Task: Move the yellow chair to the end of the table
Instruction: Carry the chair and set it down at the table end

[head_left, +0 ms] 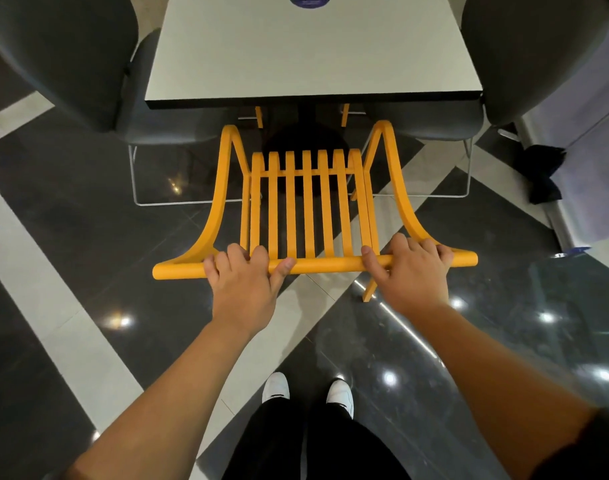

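The yellow chair (310, 202) with a slatted back and curved arms stands in front of me, facing the near end of the white table (313, 57); its front legs reach under the table edge. My left hand (244, 275) grips the top rail of the chair's back on the left side. My right hand (410, 268) grips the same rail on the right side. Both hands have fingers curled over the rail.
A dark grey upholstered chair (71, 64) stands at the table's left side and another grey chair (524, 57) at its right. A round sticker (310, 0) lies on the table's far part. The floor is glossy dark and light tile. A pale covered object (594, 150) sits far right.
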`<action>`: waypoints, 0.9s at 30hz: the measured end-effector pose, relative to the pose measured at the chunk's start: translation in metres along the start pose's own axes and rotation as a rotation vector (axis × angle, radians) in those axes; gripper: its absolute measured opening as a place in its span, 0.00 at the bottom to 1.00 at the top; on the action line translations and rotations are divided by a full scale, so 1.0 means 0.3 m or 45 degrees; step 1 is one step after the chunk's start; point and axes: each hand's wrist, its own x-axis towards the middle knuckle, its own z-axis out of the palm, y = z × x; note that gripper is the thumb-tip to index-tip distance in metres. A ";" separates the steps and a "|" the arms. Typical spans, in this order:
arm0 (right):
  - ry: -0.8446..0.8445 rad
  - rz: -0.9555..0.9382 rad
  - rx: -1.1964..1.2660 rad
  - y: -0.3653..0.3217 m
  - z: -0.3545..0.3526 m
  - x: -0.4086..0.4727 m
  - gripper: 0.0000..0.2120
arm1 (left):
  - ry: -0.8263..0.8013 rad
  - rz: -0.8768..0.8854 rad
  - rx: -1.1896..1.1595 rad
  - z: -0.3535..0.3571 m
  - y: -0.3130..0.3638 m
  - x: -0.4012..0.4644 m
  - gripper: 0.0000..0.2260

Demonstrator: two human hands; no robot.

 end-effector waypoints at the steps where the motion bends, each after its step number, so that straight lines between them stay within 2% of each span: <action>1: 0.003 0.002 0.002 -0.002 -0.001 0.001 0.29 | 0.000 0.002 0.000 -0.002 0.001 0.000 0.28; 11: -0.009 0.025 0.017 -0.033 -0.004 -0.009 0.30 | 0.044 0.019 -0.031 0.001 -0.032 -0.004 0.26; 21: 0.013 -0.014 0.053 -0.109 0.006 -0.021 0.27 | 0.094 0.009 -0.065 0.011 -0.112 -0.004 0.28; 27: -0.009 -0.020 0.031 -0.196 0.019 -0.046 0.29 | 0.034 0.001 -0.030 0.008 -0.204 -0.001 0.30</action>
